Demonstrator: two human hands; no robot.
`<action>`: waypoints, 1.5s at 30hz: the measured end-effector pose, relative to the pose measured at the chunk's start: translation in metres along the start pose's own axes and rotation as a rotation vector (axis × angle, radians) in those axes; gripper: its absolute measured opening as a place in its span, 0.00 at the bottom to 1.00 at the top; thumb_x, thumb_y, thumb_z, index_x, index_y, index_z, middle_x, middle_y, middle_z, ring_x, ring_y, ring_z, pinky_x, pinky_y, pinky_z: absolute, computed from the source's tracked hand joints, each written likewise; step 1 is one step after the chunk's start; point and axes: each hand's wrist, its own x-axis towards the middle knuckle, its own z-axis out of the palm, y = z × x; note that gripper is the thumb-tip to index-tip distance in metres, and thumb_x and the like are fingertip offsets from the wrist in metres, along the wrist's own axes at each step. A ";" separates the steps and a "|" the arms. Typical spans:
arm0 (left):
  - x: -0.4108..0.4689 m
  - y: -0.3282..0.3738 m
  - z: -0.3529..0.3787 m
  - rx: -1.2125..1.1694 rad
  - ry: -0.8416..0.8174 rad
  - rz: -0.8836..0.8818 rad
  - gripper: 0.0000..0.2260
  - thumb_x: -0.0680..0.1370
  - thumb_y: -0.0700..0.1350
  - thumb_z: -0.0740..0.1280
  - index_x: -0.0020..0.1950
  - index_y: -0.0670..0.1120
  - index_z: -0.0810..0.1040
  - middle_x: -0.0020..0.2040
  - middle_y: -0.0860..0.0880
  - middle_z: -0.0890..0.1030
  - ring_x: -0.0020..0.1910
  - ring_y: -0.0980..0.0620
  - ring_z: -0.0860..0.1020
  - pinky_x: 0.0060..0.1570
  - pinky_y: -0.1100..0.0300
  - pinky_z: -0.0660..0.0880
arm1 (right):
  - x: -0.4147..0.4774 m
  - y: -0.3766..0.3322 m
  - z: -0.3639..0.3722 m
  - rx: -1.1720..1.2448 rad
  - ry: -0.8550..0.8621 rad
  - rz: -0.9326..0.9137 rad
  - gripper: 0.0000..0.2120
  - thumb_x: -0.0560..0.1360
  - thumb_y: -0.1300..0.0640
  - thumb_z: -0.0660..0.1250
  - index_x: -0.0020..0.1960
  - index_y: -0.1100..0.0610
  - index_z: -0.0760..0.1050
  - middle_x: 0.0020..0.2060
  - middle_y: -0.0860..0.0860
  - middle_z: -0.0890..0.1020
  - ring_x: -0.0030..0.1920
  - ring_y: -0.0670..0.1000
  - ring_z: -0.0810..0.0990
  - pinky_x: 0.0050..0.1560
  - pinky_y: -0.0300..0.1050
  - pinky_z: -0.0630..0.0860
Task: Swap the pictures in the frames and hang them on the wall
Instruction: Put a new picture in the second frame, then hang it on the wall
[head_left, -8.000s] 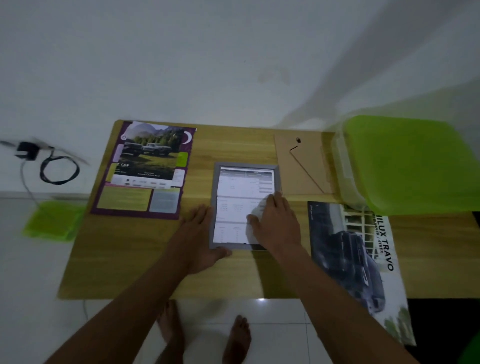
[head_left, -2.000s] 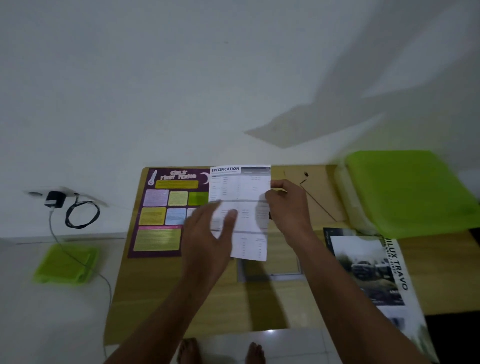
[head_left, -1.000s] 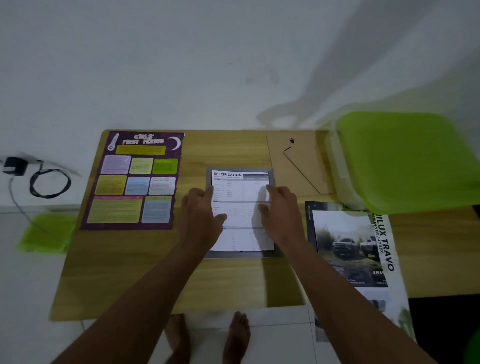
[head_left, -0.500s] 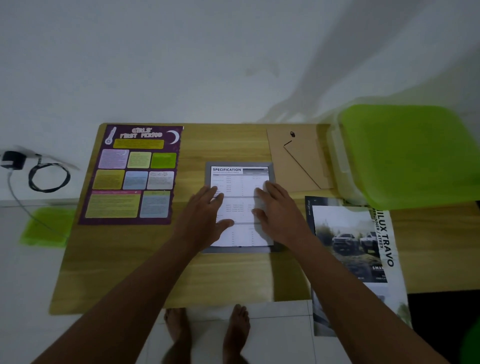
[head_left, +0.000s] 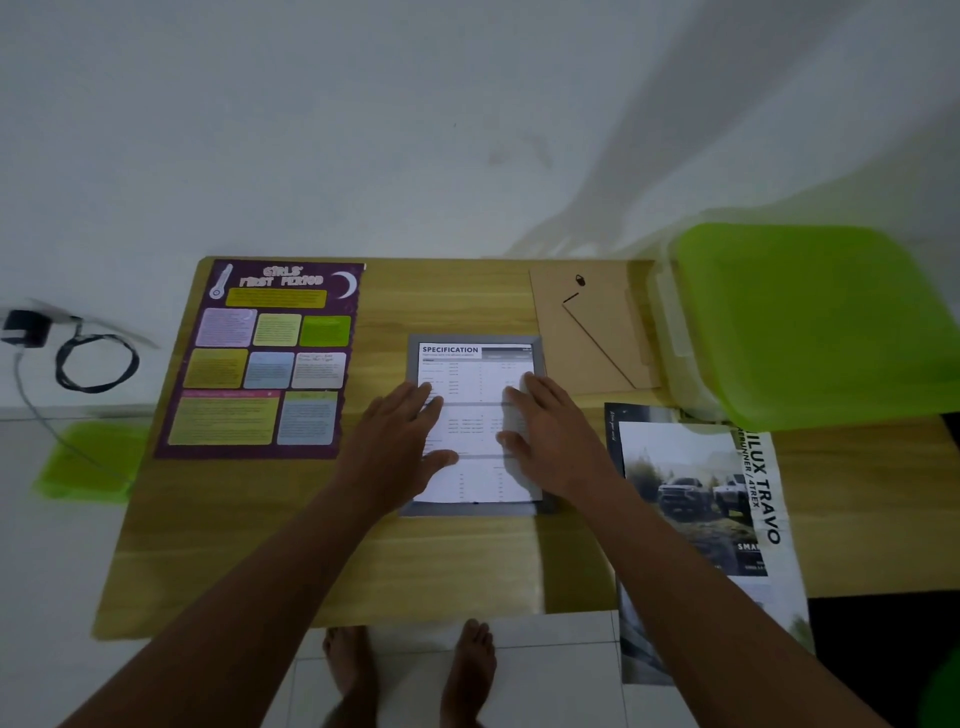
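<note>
A grey picture frame (head_left: 413, 358) lies face down in the middle of the wooden table (head_left: 363, 566). A white "SPECIFICATION" sheet (head_left: 475, 374) lies inside it. My left hand (head_left: 400, 447) rests flat on the sheet's left half, fingers spread. My right hand (head_left: 550, 441) presses flat on its right half. Neither hand grips anything. The frame's brown backing board (head_left: 597, 332) with its stand and hook lies beyond, at the back right. A purple "Girls' First Period" poster (head_left: 265, 358) lies at the left.
A lime-green lidded plastic box (head_left: 810, 322) stands at the right, against the white wall (head_left: 415, 130). A car brochure (head_left: 701, 499) overhangs the table's front edge at the right. A charger and coiled cable (head_left: 78, 358) lie at the far left, above a green lid (head_left: 88, 460) on the floor.
Two seconds ago both hands held the sheet up in the air. It has since been laid into the frame, and both hands have flattened out on top of it.
</note>
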 end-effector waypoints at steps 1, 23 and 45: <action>0.000 -0.001 0.000 0.022 -0.009 0.000 0.34 0.77 0.63 0.62 0.77 0.45 0.61 0.78 0.46 0.60 0.77 0.47 0.55 0.73 0.49 0.59 | 0.000 -0.001 -0.001 -0.002 0.003 -0.007 0.28 0.81 0.46 0.61 0.77 0.56 0.61 0.78 0.56 0.59 0.78 0.56 0.52 0.78 0.52 0.54; -0.044 0.004 -0.012 -0.114 -0.114 -0.003 0.35 0.76 0.49 0.69 0.77 0.40 0.56 0.79 0.46 0.53 0.78 0.47 0.51 0.73 0.55 0.54 | -0.041 -0.021 0.010 0.120 -0.034 -0.263 0.24 0.78 0.47 0.68 0.69 0.59 0.74 0.72 0.54 0.70 0.73 0.53 0.66 0.72 0.46 0.65; 0.024 0.003 -0.027 -0.005 -0.330 -0.125 0.69 0.55 0.72 0.73 0.77 0.41 0.35 0.78 0.45 0.36 0.77 0.47 0.38 0.75 0.45 0.47 | 0.072 0.081 -0.079 -0.029 0.018 0.479 0.21 0.80 0.52 0.63 0.67 0.64 0.69 0.66 0.59 0.70 0.64 0.59 0.73 0.59 0.51 0.73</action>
